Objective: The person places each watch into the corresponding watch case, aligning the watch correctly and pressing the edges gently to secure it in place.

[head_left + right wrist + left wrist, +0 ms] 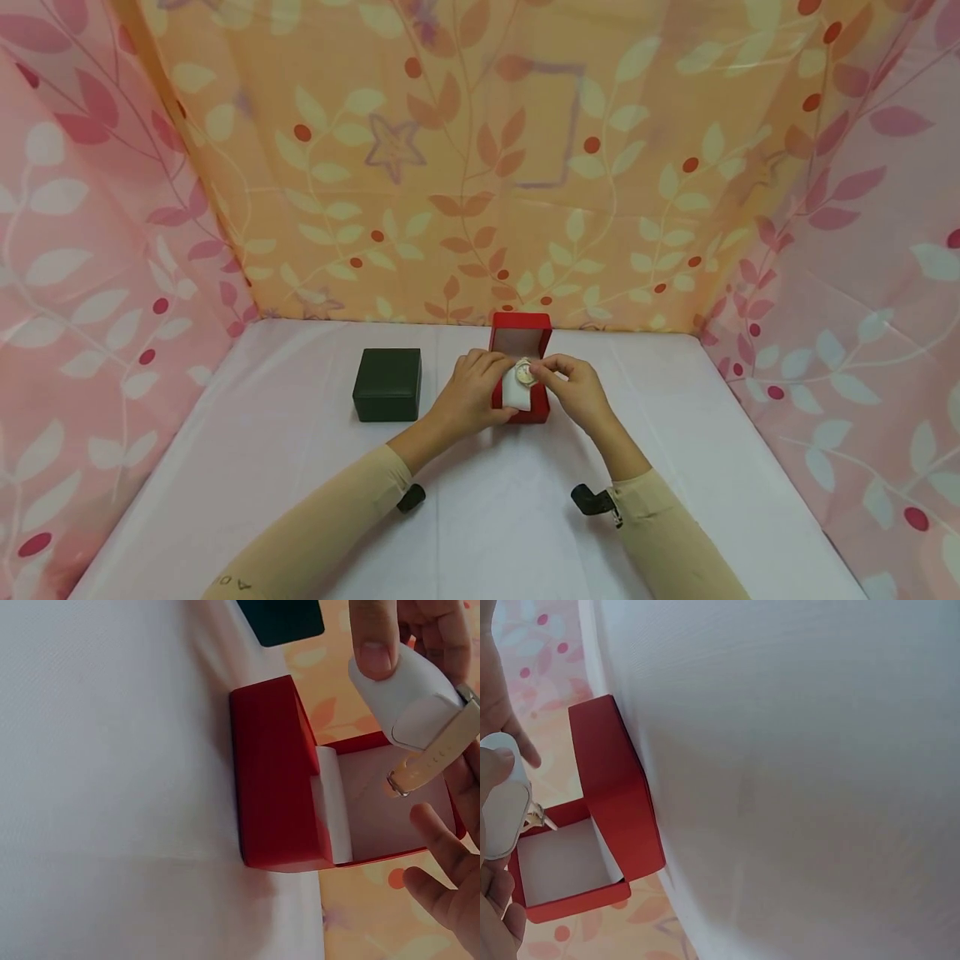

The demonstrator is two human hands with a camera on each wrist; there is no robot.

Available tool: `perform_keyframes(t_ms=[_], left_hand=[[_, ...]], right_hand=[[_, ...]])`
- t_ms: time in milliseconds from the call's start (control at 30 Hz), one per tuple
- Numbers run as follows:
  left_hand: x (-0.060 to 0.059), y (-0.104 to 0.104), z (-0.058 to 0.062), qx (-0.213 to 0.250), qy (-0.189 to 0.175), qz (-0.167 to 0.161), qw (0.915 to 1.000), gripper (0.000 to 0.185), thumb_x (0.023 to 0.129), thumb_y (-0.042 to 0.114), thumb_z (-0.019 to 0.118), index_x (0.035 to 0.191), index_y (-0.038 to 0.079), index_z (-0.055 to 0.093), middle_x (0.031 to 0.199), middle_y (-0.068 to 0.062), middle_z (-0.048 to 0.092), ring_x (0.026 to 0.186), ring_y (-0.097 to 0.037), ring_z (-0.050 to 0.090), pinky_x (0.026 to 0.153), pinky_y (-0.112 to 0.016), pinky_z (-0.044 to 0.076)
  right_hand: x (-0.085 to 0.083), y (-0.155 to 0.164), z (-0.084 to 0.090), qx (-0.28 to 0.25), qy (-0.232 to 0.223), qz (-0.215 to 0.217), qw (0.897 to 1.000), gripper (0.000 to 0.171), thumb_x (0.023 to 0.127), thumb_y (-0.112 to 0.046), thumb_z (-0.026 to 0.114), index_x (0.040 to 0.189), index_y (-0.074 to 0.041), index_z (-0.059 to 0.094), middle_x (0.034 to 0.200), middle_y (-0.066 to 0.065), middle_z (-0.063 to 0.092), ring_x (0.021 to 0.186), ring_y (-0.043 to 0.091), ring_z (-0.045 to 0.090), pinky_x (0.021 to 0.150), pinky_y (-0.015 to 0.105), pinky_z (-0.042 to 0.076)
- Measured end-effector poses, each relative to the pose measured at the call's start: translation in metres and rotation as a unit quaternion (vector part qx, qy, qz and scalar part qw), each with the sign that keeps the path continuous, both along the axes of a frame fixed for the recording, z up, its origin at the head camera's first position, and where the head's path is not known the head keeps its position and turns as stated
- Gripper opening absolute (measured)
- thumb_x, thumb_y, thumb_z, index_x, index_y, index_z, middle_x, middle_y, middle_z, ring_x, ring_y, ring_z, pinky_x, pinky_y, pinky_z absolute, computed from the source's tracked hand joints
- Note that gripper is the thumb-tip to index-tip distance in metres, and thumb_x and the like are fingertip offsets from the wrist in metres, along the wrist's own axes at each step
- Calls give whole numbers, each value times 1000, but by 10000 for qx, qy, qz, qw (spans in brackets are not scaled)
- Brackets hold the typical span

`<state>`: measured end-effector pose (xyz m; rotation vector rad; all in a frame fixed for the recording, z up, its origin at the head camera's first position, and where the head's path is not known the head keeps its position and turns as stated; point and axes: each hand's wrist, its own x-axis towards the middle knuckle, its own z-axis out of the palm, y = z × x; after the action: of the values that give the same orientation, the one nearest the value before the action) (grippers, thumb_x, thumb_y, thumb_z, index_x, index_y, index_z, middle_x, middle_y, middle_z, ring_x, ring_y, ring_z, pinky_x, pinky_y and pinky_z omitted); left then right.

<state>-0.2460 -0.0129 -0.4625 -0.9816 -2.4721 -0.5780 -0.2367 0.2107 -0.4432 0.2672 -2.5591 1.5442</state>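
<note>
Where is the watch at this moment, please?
In the head view, the watch is right of and below centre, at the far end of the white cushion, between the left hand and the right hand, over the open red box.

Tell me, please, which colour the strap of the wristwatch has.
The wristwatch strap is pale cream-beige; it shows best in the right wrist view.

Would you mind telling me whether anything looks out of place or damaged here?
Nothing looks spilled or damaged. The one oddity is the watch strap: in the right wrist view, its buckle end juts out past the white cushion instead of wrapping round it.
</note>
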Motion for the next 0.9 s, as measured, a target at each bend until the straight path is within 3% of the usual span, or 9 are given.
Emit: perform_keyframes(t_ms=[200,300,467,633,900], left_hand=[[2,1,0,205,-172,27,9996,77,76,41,90,140,13,57,134,-3,60,123,-21,48,100,-42,43],[1,2,0,295,-187,42,9994,75,78,42,89,139,13,57,133,-2,60,122,-21,48,98,-41,43],[-1,1,3,509,-152,40,9986,73,77,40,89,137,11,58,131,-2,62,122,-21,49,97,-41,43],[-3,-1,4,564,-154,95,9982,72,78,40,88,136,10,58,132,-3,61,122,-21,49,100,-42,43],[-4,-4,0,668,-278,287,9970,74,77,38,90,138,12,57,135,-2,60,125,-20,48,106,-44,42]], right_hand=[[1,-1,-1,165,341,-168,9991,34,93,-46,74,91,-12,74,99,4,74,102,22,62,87,41,48],[2,1,-1,217,493,-76,9985,31,95,-42,73,97,-11,75,105,6,74,111,25,63,97,48,49],[3,8,-1,408,709,307,9962,29,91,-32,80,114,-16,74,120,4,72,128,26,59,111,59,41],[3,12,-2,843,1133,621,9880,42,84,-23,86,123,-16,72,128,1,68,130,24,56,110,57,43],[3,10,-10,1071,1569,779,9787,39,80,-17,88,117,-12,74,126,4,70,125,26,60,109,52,46]])
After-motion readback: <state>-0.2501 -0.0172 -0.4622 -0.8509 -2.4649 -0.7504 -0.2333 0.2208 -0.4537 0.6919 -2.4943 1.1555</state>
